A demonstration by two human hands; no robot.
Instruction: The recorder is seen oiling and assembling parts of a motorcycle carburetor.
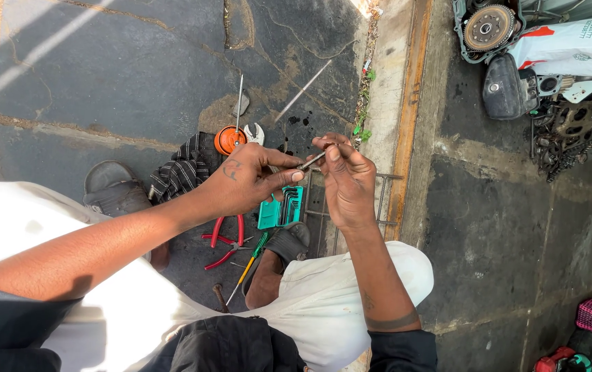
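- Metal rod (312, 162): thin, short, grey; pinched between both hands, angled up toward the right hand.
- Left hand (244, 180): grip closed on the lower end of the metal rod, thumb and forefinger pressed together at the tip; small dark mark on the back of the hand.
- Right hand (345, 180): grip closed on the upper end of the metal rod, fingertips curled over it; back of hand turned up to the camera.
- Hex key set (283, 207): teal holder with dark keys, on the ground directly below the left grip.
- Pliers (225, 240): red handles, on the ground below and behind the left grip.
- Screwdriver (250, 260): green and yellow handle, just beside the pliers.
- Orange round part (229, 139): on the ground beyond the left grip, touching a striped cloth (184, 169).
- Long thin wire (303, 90): on the cracked pavement beyond both grips.
- Metal rack (382, 200): under the right grip, partly hidden.
- Sandals: one (111, 187) left of the left forearm, one (289, 242) below the hex key set.
- Engine parts (516, 62): well apart, far to the right of the right grip.
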